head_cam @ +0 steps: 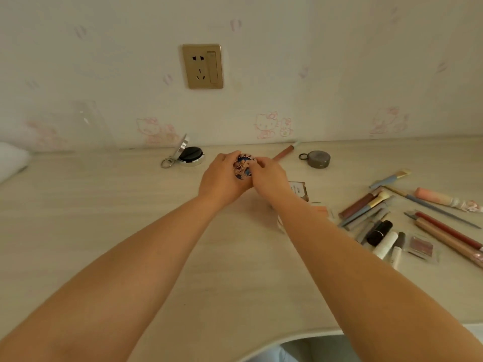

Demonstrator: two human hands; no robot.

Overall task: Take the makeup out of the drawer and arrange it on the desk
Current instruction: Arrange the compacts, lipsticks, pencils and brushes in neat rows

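A gold wall socket (202, 66) sits on the pale wallpaper (313, 61), which carries faint pink cartoon cat prints (265, 124) low down, just above the back edge of the counter. At the far left a clear plastic stand (88, 124) leans against the wall, and beside it something soft and white (11, 160) lies at the picture's edge.

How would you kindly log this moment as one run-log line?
both hands grip patterned round compact above desk | left hand, right hand | open silver compact behind | brushes right
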